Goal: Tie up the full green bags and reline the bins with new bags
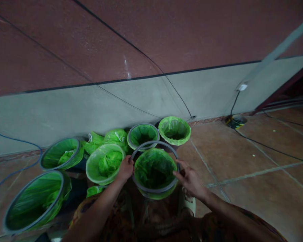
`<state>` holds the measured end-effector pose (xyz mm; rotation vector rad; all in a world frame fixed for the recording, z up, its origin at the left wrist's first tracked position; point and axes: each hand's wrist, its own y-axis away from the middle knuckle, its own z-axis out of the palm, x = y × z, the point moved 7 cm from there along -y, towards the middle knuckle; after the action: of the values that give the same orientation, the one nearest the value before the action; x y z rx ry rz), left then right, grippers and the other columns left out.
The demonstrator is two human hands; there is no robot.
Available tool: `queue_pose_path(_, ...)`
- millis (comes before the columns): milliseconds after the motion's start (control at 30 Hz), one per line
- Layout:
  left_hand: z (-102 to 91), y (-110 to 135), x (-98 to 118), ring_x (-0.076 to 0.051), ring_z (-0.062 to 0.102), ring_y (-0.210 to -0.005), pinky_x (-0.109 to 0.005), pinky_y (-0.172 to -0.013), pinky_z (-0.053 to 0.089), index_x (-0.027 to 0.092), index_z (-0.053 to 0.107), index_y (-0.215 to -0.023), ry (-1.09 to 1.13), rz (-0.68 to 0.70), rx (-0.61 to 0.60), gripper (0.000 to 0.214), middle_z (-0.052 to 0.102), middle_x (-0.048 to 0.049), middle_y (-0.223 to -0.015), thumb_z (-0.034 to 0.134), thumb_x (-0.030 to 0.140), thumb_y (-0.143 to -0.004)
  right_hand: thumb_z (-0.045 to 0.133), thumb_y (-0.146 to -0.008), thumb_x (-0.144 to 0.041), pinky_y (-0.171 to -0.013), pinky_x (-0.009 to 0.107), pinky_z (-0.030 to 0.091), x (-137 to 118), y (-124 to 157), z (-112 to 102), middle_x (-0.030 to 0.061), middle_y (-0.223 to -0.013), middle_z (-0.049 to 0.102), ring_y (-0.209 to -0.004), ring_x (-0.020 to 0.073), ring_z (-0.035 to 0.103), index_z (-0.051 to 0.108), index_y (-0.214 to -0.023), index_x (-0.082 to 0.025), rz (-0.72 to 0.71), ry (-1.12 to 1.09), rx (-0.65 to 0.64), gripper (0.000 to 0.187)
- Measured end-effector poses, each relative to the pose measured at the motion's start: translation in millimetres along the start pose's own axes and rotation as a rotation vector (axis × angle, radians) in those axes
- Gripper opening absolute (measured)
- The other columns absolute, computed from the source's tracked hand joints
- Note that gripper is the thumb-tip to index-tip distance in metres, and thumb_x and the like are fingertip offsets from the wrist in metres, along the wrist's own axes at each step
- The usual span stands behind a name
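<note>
In front of me stands a bin lined with a green plastic bag [155, 168]. A grey rim ring [155, 190] sits around it, its far side raised above the bag's edge and its near side lower, against the bag. My left hand [126, 167] is closed on the ring's left side. On the right side, my right hand [189, 176] pinches the ring with thumb and fingers near the bag's edge. Just behind are a lined bin with a grey rim [143, 134] and a lined bin whose bag is folded over its edge [174, 131].
Leftward stand a lined bin holding crumpled green bags [106, 164] and two grey-rimmed bins [60, 154], one nearer me. Knotted green bags [116, 137] lie by the wall. A blue cable [37, 148], black cables and a small can [236, 121] are on the tiled floor [242, 181].
</note>
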<state>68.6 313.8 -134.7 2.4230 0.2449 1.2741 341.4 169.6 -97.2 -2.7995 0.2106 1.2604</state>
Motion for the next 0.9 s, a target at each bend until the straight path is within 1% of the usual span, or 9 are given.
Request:
queue_pose_path(67, 12.3, -2.2, -3.3, -0.013, 0.061, -0.054, -0.023, -0.051, 0.046, 0.013, 0.049, -0.123, -0.079, 0.019, -0.002, 0.034, 0.065, -0.0011, -0.07, 0.037, 0.019, -0.092, 0.053, -0.087, -0.034, -0.095, 0.038, 0.05, 17.1, -16.7, -4.9, 0.0173, -0.134, 0.054, -0.114, 0.0258, 0.06, 0.042, -0.139, -0.013, 0.086, 0.091, 0.161, 0.058)
queue_pose_path(100, 17.3, -3.0, -4.5, -0.014, 0.063, -0.056, -0.024, -0.053, 0.047, 0.013, 0.048, -0.125, -0.129, 0.027, -0.004, 0.035, 0.066, -0.0017, -0.071, 0.037, 0.019, -0.092, 0.054, -0.085, -0.031, -0.096, 0.038, 0.049, 25.5, -23.8, -4.1, 0.019, -0.135, 0.052, -0.116, 0.0265, 0.059, 0.041, -0.139, -0.011, 0.125, 0.144, 0.198, 0.059)
queue_pose_path(133, 21.5, -3.6, -5.7, -0.015, 0.065, -0.059, -0.024, -0.056, 0.047, 0.013, 0.047, -0.125, -0.185, 0.034, -0.006, 0.035, 0.068, -0.0028, -0.073, 0.036, 0.019, -0.093, 0.053, -0.085, -0.027, -0.095, 0.037, 0.049, 33.7, -30.1, -0.7, 0.0199, -0.133, 0.053, -0.115, 0.0267, 0.059, 0.041, -0.138, -0.009, 0.162, 0.193, 0.196, 0.058)
queue_pose_path(267, 28.0, -3.7, -10.8, -0.02, 0.071, -0.083, -0.028, -0.073, 0.049, 0.011, 0.047, -0.125, -0.434, 0.072, 0.031, 0.035, 0.072, -0.0127, -0.098, 0.038, 0.018, -0.093, 0.046, -0.088, -0.02, -0.082, 0.032, 0.051, 63.3, -43.8, 24.1, 0.0171, -0.105, 0.069, -0.094, 0.0247, 0.068, 0.053, -0.127, -0.008, 0.315, 0.342, -0.023, 0.041)
queue_pose_path(333, 29.0, -3.2, -14.8, -0.022, 0.07, -0.095, -0.029, -0.08, 0.049, 0.01, 0.046, -0.126, -0.54, 0.079, 0.028, 0.035, 0.072, -0.0162, -0.104, 0.04, 0.017, -0.092, 0.045, -0.089, -0.018, -0.082, 0.03, 0.05, 69.7, -47.2, 32.7, 0.017, -0.101, 0.071, -0.093, 0.0246, 0.069, 0.058, -0.12, -0.008, 0.331, 0.419, -0.089, 0.036)
queue_pose_path(433, 30.5, -3.1, -21.5, -0.025, 0.069, -0.101, -0.031, -0.082, 0.048, 0.01, 0.045, -0.124, -0.645, 0.061, -0.016, 0.034, 0.072, -0.0173, -0.105, 0.04, 0.017, -0.091, 0.048, -0.087, -0.018, -0.084, 0.03, 0.05, 71.4, -54.3, 42.1, 0.0172, -0.105, 0.072, -0.097, 0.0245, 0.068, 0.059, -0.121, -0.009, 0.309, 0.497, -0.123, 0.037)
queue_pose_path(600, 32.2, -5.0, -28.9, -0.025, 0.068, -0.103, -0.032, -0.082, 0.049, 0.011, 0.044, -0.119, -0.76, 0.013, -0.067, 0.029, 0.071, -0.0175, -0.106, 0.039, 0.017, -0.091, 0.046, -0.09, -0.019, -0.087, 0.031, 0.05, 72.6, -65.7, 53.0, 0.0188, -0.104, 0.071, -0.1, 0.0255, 0.068, 0.055, -0.13, -0.008, 0.362, 0.537, -0.189, 0.043)
queue_pose_path(767, 38.2, -4.3, -32.1, -0.027, 0.068, -0.105, -0.035, -0.084, 0.05, 0.009, 0.042, -0.117, -0.835, 0.02, -0.122, 0.028, 0.07, -0.0193, -0.105, 0.04, 0.019, -0.092, 0.044, -0.091, -0.017, -0.089, 0.032, 0.049, 68.9, -67.7, 54.7, 0.0191, -0.108, 0.07, -0.104, 0.0261, 0.067, 0.05, -0.137, -0.011, 0.372, 0.52, -0.224, 0.047)
queue_pose_path(900, 42.5, 0.0, -32.8, -0.028, 0.066, -0.108, -0.036, -0.087, 0.05, 0.008, 0.041, -0.119, -0.874, 0.01, -0.158, 0.03, 0.069, -0.0208, -0.11, 0.041, 0.018, -0.091, 0.046, -0.09, -0.019, -0.085, 0.03, 0.049, 67.3, -61.9, 53.7, 0.0183, -0.108, 0.071, -0.102, 0.0263, 0.068, 0.052, -0.136, -0.014, 0.375, 0.502, -0.246, 0.046)
